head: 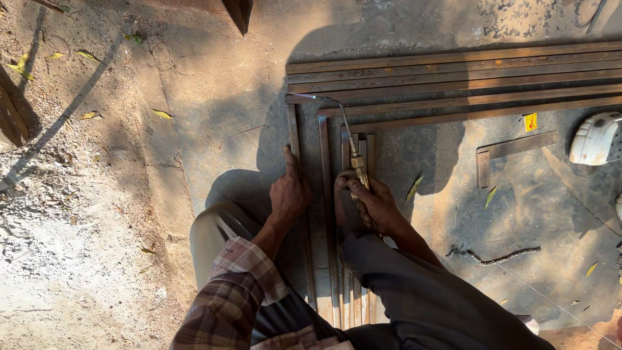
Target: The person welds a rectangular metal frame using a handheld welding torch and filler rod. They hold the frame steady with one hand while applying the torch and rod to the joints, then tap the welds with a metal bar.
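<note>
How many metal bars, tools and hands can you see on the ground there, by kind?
Long bars lying crosswise at the top: 6
Bars running toward the person: about 5, partly hidden
Torch: 1
Steel square: 1
White helmet: 1
Hands: 2, left hand and right hand
Total: about 16

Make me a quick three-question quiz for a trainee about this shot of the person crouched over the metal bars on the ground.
1. True or false: the right hand holds a torch with a long bent nozzle.
2. What does the left hand rest on?
A. the white helmet
B. an upright metal bar
C. the steel square
3. Fill in: the torch tip points towards the near ends of the ______ bars stacked at the top.

Key:
1. True
2. B
3. horizontal
</note>
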